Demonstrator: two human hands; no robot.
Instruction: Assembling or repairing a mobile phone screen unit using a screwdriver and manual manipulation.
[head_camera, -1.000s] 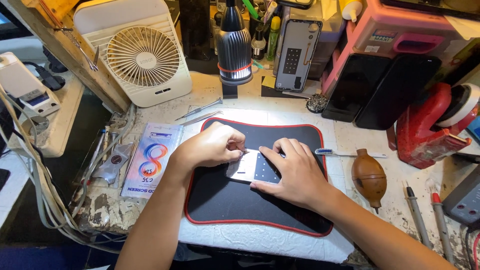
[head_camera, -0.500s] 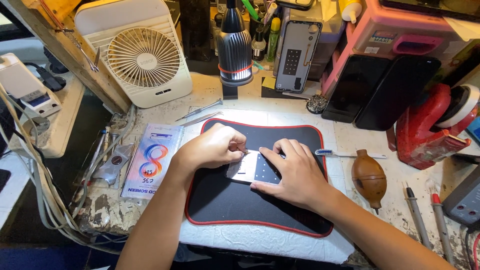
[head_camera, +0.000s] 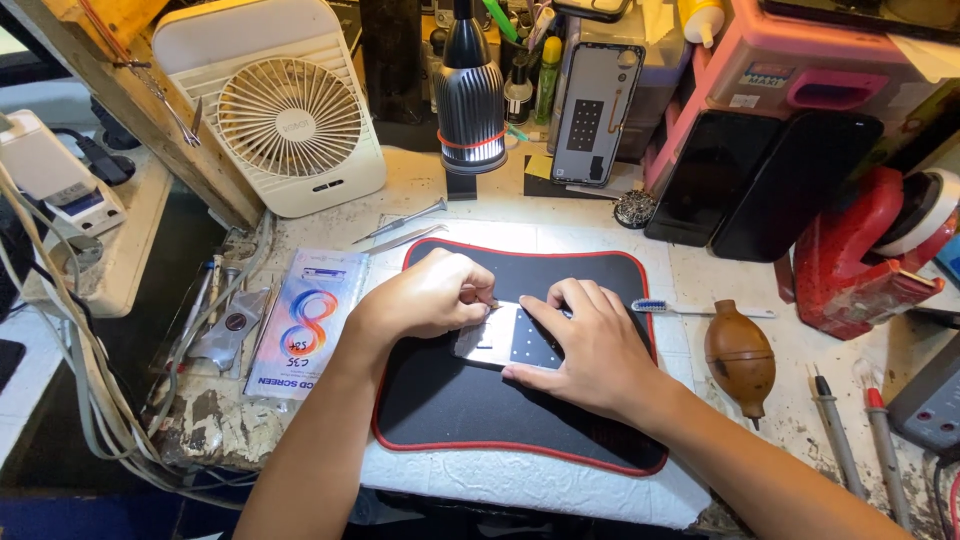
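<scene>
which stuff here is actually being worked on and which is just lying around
In use:
left hand
right hand
phone frame
black mat

Lying about:
white fan
brown blower bulb
toothbrush
screen packet
tweezers

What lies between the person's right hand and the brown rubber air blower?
In the head view, a toothbrush lies between the right hand and the air blower, partly on the black mat.

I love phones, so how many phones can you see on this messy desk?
4: one flat on the black mat under both hands, one upright behind the lamp, and two dark phones leaning by the pink box. Clutter may hide more.
</scene>
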